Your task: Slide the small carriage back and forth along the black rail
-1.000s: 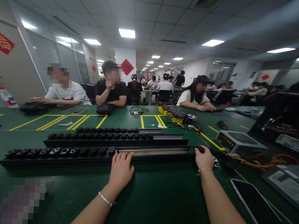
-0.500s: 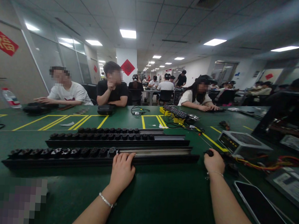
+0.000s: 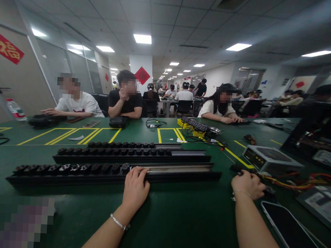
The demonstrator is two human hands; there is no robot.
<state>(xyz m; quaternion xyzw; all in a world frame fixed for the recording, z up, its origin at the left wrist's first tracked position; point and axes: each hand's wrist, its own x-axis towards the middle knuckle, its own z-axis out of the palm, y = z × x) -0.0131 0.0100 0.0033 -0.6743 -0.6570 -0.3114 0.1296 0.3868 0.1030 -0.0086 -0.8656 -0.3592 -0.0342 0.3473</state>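
My left hand (image 3: 136,186) lies over the front edge of a long black rail (image 3: 176,176), its fingers curled onto it. Those fingers meet the last of the small black socket-like modules (image 3: 106,168) lined up along the rail's left part. To the right of the modules, the rail's metal channel (image 3: 183,167) shows bare. My right hand (image 3: 248,186) is curled low among dark parts on the green table, right of the rail's end. A black piece (image 3: 237,168) lies at its thumb side, and another dark part (image 3: 269,193) sits by its fingers; its fingertips are partly hidden.
Behind the front rail lie two more filled rails (image 3: 124,154). A power supply (image 3: 270,159) with coloured wires and a phone (image 3: 290,229) are on the right. Farther back are a power strip (image 3: 195,123) and cables. Several people sit around the table.
My right hand has shifted right and turned its fingers toward the dark parts; the black piece stood at its fingertips before. My left hand stays on the rail. The view has shifted slightly.
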